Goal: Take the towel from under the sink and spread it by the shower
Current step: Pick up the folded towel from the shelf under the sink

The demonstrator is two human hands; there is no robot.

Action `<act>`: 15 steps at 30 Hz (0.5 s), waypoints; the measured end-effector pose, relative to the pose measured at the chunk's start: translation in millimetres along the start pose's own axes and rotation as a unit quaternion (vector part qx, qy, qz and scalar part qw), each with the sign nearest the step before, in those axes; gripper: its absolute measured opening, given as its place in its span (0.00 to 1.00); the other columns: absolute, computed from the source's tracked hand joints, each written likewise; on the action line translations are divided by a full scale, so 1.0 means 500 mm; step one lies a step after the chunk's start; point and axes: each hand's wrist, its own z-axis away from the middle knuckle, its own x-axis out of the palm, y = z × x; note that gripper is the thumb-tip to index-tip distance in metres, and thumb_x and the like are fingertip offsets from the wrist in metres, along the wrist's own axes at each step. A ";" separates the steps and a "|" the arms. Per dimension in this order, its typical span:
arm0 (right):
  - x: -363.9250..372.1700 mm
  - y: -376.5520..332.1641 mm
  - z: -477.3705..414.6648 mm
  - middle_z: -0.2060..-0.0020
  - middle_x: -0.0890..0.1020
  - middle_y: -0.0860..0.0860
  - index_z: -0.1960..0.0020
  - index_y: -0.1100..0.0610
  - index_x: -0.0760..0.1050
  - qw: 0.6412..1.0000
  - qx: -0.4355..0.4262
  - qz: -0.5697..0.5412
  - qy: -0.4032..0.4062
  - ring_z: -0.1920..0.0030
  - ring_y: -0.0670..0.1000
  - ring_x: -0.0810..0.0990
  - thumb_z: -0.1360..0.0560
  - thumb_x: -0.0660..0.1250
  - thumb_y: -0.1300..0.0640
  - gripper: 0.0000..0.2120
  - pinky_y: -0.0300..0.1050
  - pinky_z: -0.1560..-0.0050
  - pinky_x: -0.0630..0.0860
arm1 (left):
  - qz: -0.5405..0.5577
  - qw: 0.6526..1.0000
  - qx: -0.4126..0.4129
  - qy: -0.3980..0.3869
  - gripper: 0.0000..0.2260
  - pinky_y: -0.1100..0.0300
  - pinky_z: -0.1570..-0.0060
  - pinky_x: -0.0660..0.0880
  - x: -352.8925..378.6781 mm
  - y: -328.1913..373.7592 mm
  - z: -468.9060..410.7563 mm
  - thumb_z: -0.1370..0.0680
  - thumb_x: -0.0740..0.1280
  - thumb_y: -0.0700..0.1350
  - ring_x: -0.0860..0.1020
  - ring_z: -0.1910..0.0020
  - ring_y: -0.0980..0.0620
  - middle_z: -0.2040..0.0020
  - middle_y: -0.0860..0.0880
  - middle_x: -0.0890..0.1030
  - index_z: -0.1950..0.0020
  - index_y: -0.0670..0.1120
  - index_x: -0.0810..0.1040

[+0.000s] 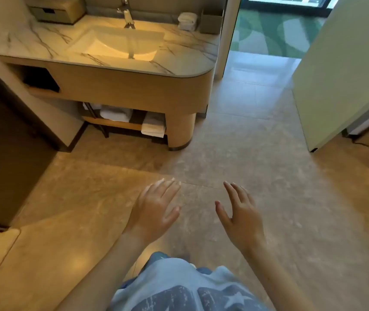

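A folded white towel lies at the right end of the low shelf under the sink, its edge hanging over the shelf front. A second folded white towel sits further left on the same shelf. My left hand and my right hand hover over the tiled floor, well short of the vanity. Both are empty, palms down, fingers spread. The shower is not in view.
The wooden vanity has a marble top with a tap, a drawer box and rolled towels. An open doorway and a white door stand at right. A dark panel rises at left.
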 end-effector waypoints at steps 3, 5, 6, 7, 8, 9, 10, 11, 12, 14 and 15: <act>0.010 0.017 0.004 0.29 0.71 0.54 0.25 0.56 0.66 0.999 0.017 0.017 -0.040 0.27 0.54 0.66 0.21 0.62 0.44 0.28 0.56 0.29 0.66 | -0.010 0.999 -0.019 -0.027 0.26 0.45 0.31 0.65 0.020 0.006 0.010 0.24 0.57 0.56 0.70 0.29 0.43 0.29 0.48 0.74 0.28 0.49 0.73; 0.021 0.027 0.009 0.29 0.72 0.54 0.26 0.56 0.67 0.998 0.018 0.019 -0.056 0.27 0.55 0.66 0.21 0.62 0.44 0.27 0.56 0.29 0.66 | -0.016 0.998 -0.035 -0.040 0.26 0.45 0.31 0.65 0.036 0.005 0.019 0.24 0.57 0.56 0.70 0.29 0.43 0.29 0.48 0.74 0.28 0.49 0.73; 0.024 0.028 0.008 0.29 0.72 0.54 0.26 0.56 0.67 0.998 0.014 0.017 -0.058 0.27 0.55 0.67 0.21 0.62 0.45 0.27 0.56 0.30 0.67 | -0.015 0.998 -0.039 -0.038 0.26 0.45 0.31 0.65 0.039 0.004 0.020 0.24 0.57 0.56 0.70 0.29 0.43 0.29 0.48 0.74 0.28 0.50 0.72; 0.025 0.028 0.004 0.30 0.73 0.54 0.26 0.57 0.67 0.998 0.010 0.017 -0.058 0.28 0.55 0.67 0.21 0.63 0.45 0.27 0.56 0.30 0.67 | -0.015 0.998 -0.044 -0.032 0.26 0.46 0.31 0.65 0.039 0.001 0.019 0.24 0.57 0.56 0.71 0.29 0.43 0.29 0.48 0.74 0.28 0.50 0.72; 0.024 0.027 -0.003 0.30 0.73 0.54 0.26 0.57 0.68 0.998 0.006 0.017 -0.053 0.28 0.55 0.68 0.21 0.63 0.45 0.27 0.56 0.30 0.67 | -0.012 0.999 -0.046 -0.024 0.26 0.46 0.31 0.65 0.037 -0.004 0.016 0.24 0.57 0.56 0.70 0.29 0.44 0.29 0.48 0.74 0.28 0.50 0.72; 0.022 0.023 -0.013 0.30 0.74 0.54 0.27 0.57 0.69 0.999 0.002 0.018 -0.047 0.29 0.55 0.69 0.21 0.64 0.46 0.27 0.55 0.30 0.68 | -0.012 0.999 -0.048 -0.020 0.26 0.46 0.31 0.64 0.033 -0.007 0.011 0.24 0.57 0.56 0.70 0.28 0.44 0.29 0.48 0.74 0.28 0.50 0.72; 0.021 0.018 -0.025 0.31 0.74 0.54 0.27 0.57 0.69 0.999 0.000 0.017 -0.041 0.29 0.55 0.69 0.22 0.64 0.46 0.26 0.54 0.30 0.68 | -0.010 0.999 -0.051 -0.016 0.26 0.46 0.30 0.64 0.028 -0.012 0.002 0.24 0.57 0.56 0.69 0.28 0.44 0.28 0.49 0.73 0.27 0.51 0.71; 0.019 0.011 -0.040 0.31 0.74 0.54 0.27 0.57 0.69 0.999 -0.003 0.013 -0.037 0.29 0.55 0.69 0.22 0.64 0.46 0.26 0.54 0.30 0.68 | -0.009 0.998 -0.053 -0.012 0.25 0.47 0.30 0.63 0.022 -0.019 -0.010 0.24 0.57 0.56 0.69 0.28 0.45 0.28 0.49 0.73 0.27 0.51 0.71; 0.019 0.003 -0.057 0.31 0.74 0.54 0.27 0.57 0.69 0.999 -0.010 0.010 -0.034 0.29 0.55 0.69 0.22 0.64 0.46 0.26 0.54 0.30 0.68 | -0.005 0.999 -0.054 -0.004 0.25 0.47 0.29 0.62 0.015 -0.027 -0.024 0.23 0.57 0.56 0.69 0.28 0.45 0.28 0.49 0.73 0.27 0.50 0.71; 0.020 -0.013 -0.098 0.31 0.74 0.54 0.27 0.58 0.69 0.999 -0.023 0.007 -0.028 0.29 0.56 0.69 0.21 0.64 0.47 0.26 0.55 0.30 0.68 | -0.006 0.998 -0.057 0.013 0.25 0.48 0.30 0.62 -0.001 -0.050 -0.056 0.23 0.58 0.56 0.70 0.29 0.45 0.29 0.48 0.74 0.28 0.50 0.72; 0.023 -0.021 -0.119 0.31 0.74 0.55 0.27 0.58 0.69 0.999 -0.029 0.007 -0.025 0.29 0.56 0.69 0.21 0.65 0.47 0.26 0.56 0.31 0.69 | -0.005 0.998 -0.060 0.019 0.25 0.49 0.31 0.62 -0.009 -0.064 -0.071 0.23 0.58 0.55 0.71 0.29 0.44 0.29 0.48 0.74 0.28 0.50 0.72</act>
